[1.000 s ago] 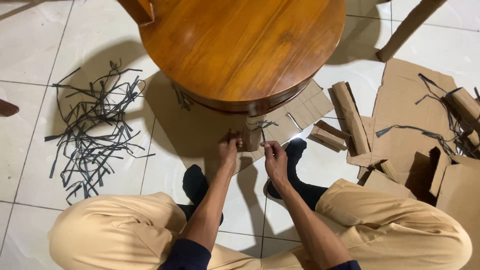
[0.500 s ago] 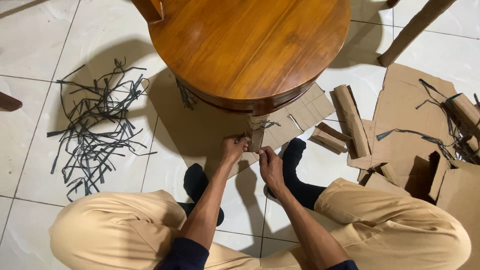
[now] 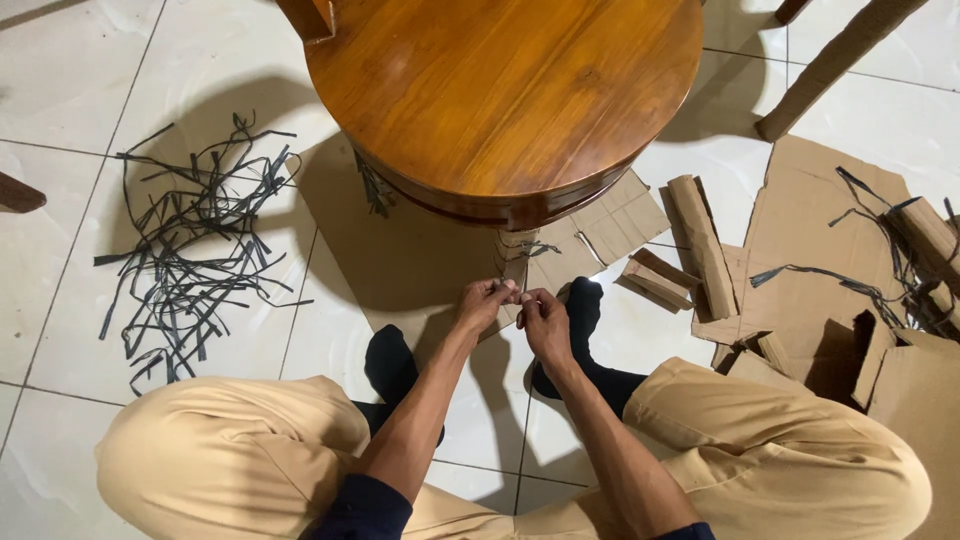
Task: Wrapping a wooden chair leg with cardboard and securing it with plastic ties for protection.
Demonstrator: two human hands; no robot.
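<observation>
the left hand [image 3: 485, 303] and right hand [image 3: 543, 320] meet just below the cardboard-wrapped table leg [image 3: 513, 252], fingers pinched shut on a thin dark strap [image 3: 538, 247] tied round it. the strap looks light, limp and slippery, best gripped near its ends. beyond lie white floor tiles [image 3: 60, 70], the strap pile [image 3: 190, 250], cardboard scraps [image 3: 800, 230] and the round wooden surface [image 3: 510, 80].

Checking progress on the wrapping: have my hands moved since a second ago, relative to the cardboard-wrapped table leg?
Yes. Both the left hand and right hand have drawn back from the cardboard-wrapped table leg, toward the person's lap.
</observation>
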